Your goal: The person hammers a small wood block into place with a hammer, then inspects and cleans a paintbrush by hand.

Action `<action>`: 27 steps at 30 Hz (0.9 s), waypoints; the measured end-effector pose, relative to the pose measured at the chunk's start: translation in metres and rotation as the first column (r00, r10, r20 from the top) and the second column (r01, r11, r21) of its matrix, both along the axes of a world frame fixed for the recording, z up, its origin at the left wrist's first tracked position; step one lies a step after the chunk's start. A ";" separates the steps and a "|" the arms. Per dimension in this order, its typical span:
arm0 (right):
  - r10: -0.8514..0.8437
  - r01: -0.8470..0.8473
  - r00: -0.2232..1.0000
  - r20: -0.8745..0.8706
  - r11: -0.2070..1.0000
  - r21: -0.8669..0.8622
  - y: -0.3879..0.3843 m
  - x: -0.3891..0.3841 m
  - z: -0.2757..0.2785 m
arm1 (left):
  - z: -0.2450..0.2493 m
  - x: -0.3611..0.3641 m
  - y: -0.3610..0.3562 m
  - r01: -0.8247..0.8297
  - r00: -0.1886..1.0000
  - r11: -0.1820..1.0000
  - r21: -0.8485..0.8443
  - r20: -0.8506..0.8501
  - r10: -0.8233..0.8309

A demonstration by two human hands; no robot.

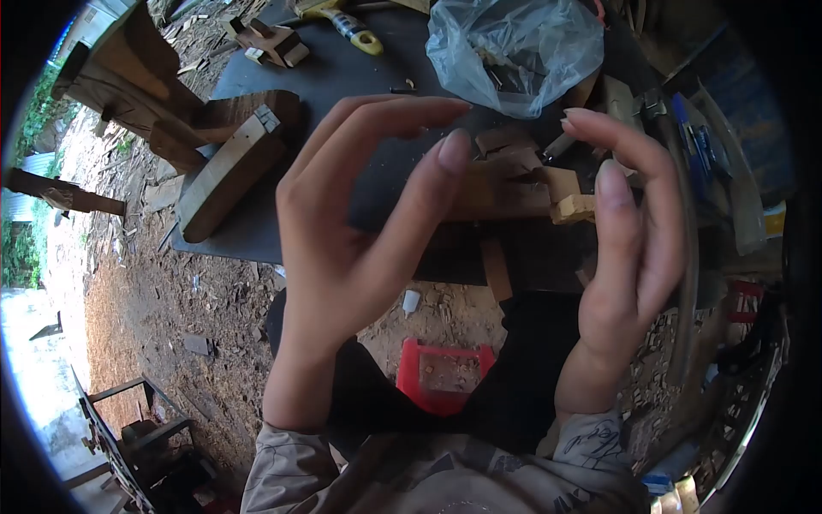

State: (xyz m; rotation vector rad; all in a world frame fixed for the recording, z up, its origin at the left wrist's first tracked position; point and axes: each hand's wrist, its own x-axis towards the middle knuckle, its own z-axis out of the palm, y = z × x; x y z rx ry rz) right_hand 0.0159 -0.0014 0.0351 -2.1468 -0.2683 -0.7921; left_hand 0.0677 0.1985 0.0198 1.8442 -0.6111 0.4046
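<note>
Both of my hands are raised over the near edge of the dark worktable (334, 77), palms facing each other. My left hand (338, 257) curves its fingers, with the thumb standing apart from them and nothing between. On the other side, my right hand (629, 265) makes a similar curve, a gap between thumb and forefinger. Behind and between the hands lies a wooden piece (514, 199), partly covered by my left thumb. A small light-coloured wood block (574, 208) sits at its right end, close beside my right thumb in this view.
A clear plastic bag (518, 56) with small bits inside lies at the back. Left of it are a yellow-handled tool (353, 31) and a small wooden assembly (272, 44). A curved wooden part (227, 176) rests at the table's left. Below, a red plastic stool (411, 377) stands between my legs.
</note>
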 end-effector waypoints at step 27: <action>0.089 -0.169 0.962 -0.260 0.938 -0.302 -0.005 0.025 0.038 | 0.022 0.027 0.012 0.201 0.970 0.945 0.258 0.080 -0.228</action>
